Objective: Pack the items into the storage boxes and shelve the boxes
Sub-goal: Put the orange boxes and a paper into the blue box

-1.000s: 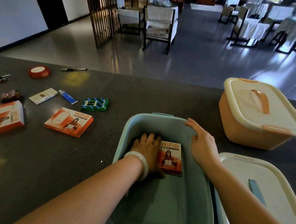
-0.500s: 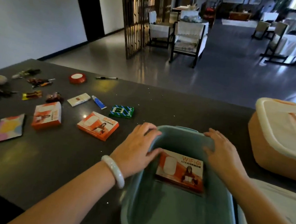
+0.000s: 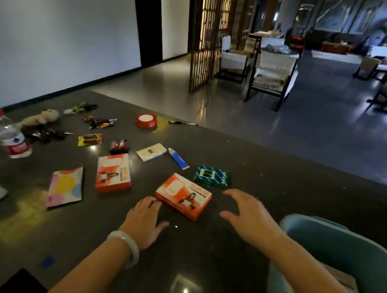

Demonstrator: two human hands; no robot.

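Carton (image 3: pixel 183 196) left of bin (image 3: pixel 344 248)

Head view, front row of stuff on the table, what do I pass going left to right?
Pastel booklet → upright orange box → left hand → flat orange box → right hand → teal bin.

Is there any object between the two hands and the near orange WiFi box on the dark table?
Nothing visible. The left hand nearly touches the near orange WiFi box; the right hand hovers open beside it.
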